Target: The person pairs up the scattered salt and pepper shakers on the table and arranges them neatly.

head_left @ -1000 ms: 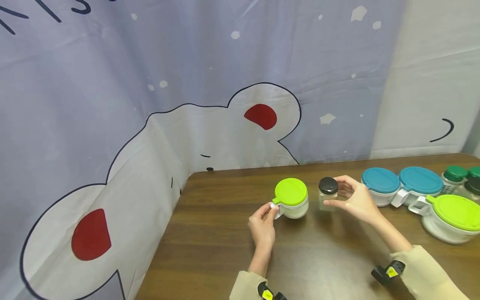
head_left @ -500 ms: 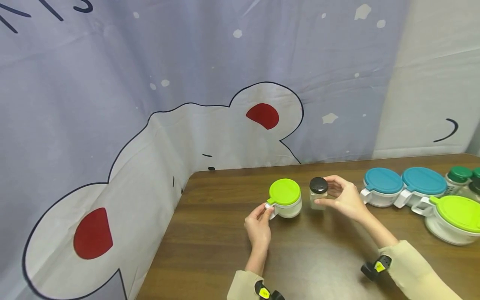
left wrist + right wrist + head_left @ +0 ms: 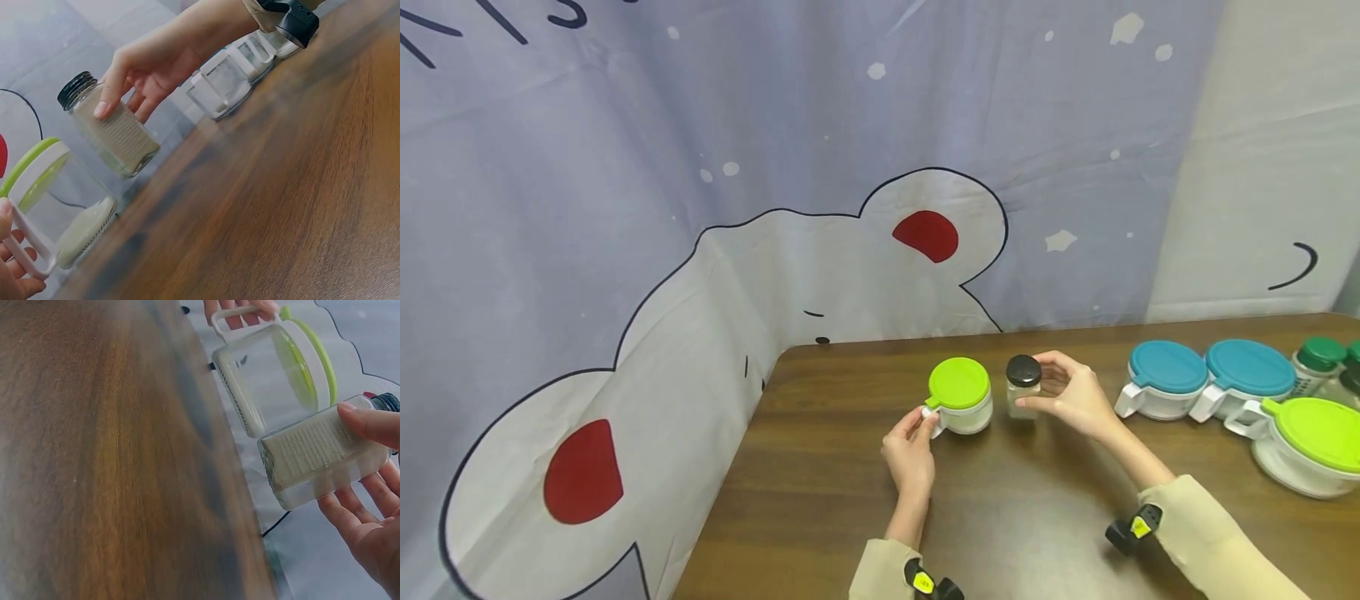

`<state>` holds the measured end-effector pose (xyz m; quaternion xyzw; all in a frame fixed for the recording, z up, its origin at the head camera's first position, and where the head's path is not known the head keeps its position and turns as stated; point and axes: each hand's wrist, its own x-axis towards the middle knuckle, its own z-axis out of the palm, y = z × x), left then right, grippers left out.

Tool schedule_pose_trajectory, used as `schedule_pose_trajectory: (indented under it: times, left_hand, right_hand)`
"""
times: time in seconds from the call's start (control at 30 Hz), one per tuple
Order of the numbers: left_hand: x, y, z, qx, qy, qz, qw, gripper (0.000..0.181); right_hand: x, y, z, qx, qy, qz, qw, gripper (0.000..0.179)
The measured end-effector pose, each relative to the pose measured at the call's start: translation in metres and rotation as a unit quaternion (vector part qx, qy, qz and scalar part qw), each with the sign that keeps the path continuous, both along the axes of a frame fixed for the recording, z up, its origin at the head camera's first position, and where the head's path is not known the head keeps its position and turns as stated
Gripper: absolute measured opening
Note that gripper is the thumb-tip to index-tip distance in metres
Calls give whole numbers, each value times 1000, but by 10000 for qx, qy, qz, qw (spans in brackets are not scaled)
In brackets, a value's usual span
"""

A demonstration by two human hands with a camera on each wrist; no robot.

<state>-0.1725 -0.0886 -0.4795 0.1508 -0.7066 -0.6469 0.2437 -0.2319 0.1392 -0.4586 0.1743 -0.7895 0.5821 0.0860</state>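
Clear black-capped glass jar (image 3: pixel 1023 390) held beside a lime-lidded clear handled jar (image 3: pixel 961 398)

The left hand (image 3: pixel 910 457) pinches the white plastic handle (image 3: pixel 937 426) between thumb and fingers; in the head view the handled jar sits between 1 and 2 o'clock of that hand. Some pale material shows low inside it. The right hand (image 3: pixel 1078 402) grasps the glass jar, thumb on the near side and fingers behind, with the jar at about 9 o'clock of the hand. Pale beige contents show through its ribbed wall. From the handled jar, the glass jar lies just beside it at 3 o'clock. Whether either one touches the brown wood-grain table (image 3: pixel 820 500) I cannot tell.

Both forearms wear beige sleeves (image 3: pixel 1217 537), each with a small black wrist camera (image 3: pixel 1123 537).

Farther out, near 3 o'clock of the right hand, stand a round blue-lidded jar (image 3: pixel 1168 367) and a wider blue-lidded jar (image 3: pixel 1249 367). Between 3 and 4 o'clock is a broad lime-lidded white pot (image 3: pixel 1318 435). Past the blue lids, between 2 and 3 o'clock, are green-capped clear shakers (image 3: pixel 1321 355), partly hidden. At 12 o'clock hangs a grey-blue and white printed curtain (image 3: pixel 775 125).
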Motion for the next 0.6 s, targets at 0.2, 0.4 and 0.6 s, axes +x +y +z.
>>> schedule_pose_trajectory:
  times: [0.2,0.4,0.6]
  left_hand:
    - [-4,-1,-2,-24,-31,89,10000,23]
    - [-8,-2,-3,-4,138,140,9998,22]
    - [-13,-4,-3,-25,197,216,9996,23]
  right_hand:
    - [-6,-5,-2,0,-108,58,9999,57]
    - [-12,-10,-3,-110,-148,140,9997,56]
    - [-17,-14,-6,-226,-71,228,9995,57]
